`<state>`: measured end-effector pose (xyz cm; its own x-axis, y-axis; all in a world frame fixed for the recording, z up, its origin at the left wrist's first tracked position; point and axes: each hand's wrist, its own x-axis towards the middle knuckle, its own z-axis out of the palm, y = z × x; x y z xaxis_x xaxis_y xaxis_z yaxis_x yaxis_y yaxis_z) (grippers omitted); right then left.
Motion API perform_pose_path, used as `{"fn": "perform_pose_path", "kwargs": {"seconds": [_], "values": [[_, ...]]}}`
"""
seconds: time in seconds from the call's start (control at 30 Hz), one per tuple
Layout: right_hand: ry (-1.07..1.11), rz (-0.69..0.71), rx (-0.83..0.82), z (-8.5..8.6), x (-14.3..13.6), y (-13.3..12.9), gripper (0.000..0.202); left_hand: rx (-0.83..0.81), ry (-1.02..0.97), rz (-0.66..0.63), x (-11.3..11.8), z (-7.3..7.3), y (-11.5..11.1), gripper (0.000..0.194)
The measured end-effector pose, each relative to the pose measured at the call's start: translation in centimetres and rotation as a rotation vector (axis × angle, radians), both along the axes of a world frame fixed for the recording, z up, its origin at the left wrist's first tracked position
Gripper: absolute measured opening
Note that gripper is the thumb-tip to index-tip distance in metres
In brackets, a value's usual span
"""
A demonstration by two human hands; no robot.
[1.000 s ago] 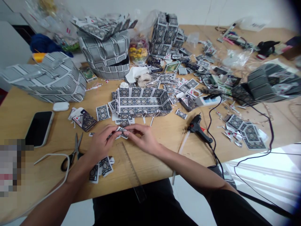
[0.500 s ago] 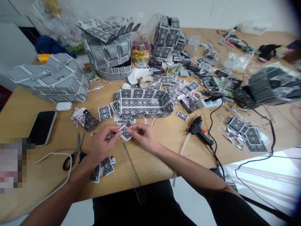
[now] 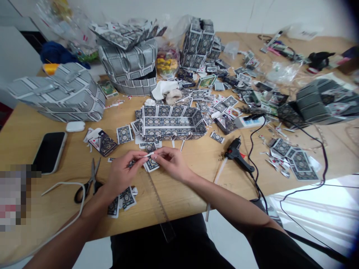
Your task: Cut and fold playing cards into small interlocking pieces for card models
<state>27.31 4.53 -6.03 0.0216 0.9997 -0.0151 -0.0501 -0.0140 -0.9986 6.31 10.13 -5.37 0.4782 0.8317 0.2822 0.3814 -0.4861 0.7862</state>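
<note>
Both the left hand (image 3: 122,174) and right hand (image 3: 171,163) pinched a folded card (image 3: 150,161) above the tabletop (image 3: 196,186), near the scissors (image 3: 89,182).

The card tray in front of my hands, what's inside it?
The card tray looks hollow: only its card-patterned floor and inner walls show. The near wall hides the front strip of the floor, so anything small lying there cannot be seen.

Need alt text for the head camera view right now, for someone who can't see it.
Both bare hands, left hand and right hand, pinch a small folded playing card together just above a wooden table. Behind it stands an open tray built of cards; scissors lie to the left, a black glue gun to the right, and loose cards are scattered all around.
</note>
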Motion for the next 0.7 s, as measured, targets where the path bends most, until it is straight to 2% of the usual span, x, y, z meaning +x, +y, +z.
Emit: {"fn": "perform_pose_path", "kwargs": {"seconds": [0.3, 0.4, 0.5, 0.7], "values": [[0.042, -0.030, -0.012, 0.02, -0.11, 0.00, 0.042, 0.157, -0.008, -0.042, 0.29, 0.53, -0.03, 0.008], [0.045, -0.039, -0.036, 0.08, -0.04, 0.05, 0.045, 0.156, 0.003, -0.082, 0.20, 0.52, 0.05, 0.010], [0.048, -0.041, -0.058, 0.25, 0.05, 0.05, 0.046, 0.053, -0.010, -0.104, -0.03, 0.24, 0.02, 0.011], [0.064, -0.013, -0.094, 0.68, 0.07, -0.03, 0.049, -0.195, -0.054, -0.056, -0.15, -0.14, -0.07, 0.016]]}}
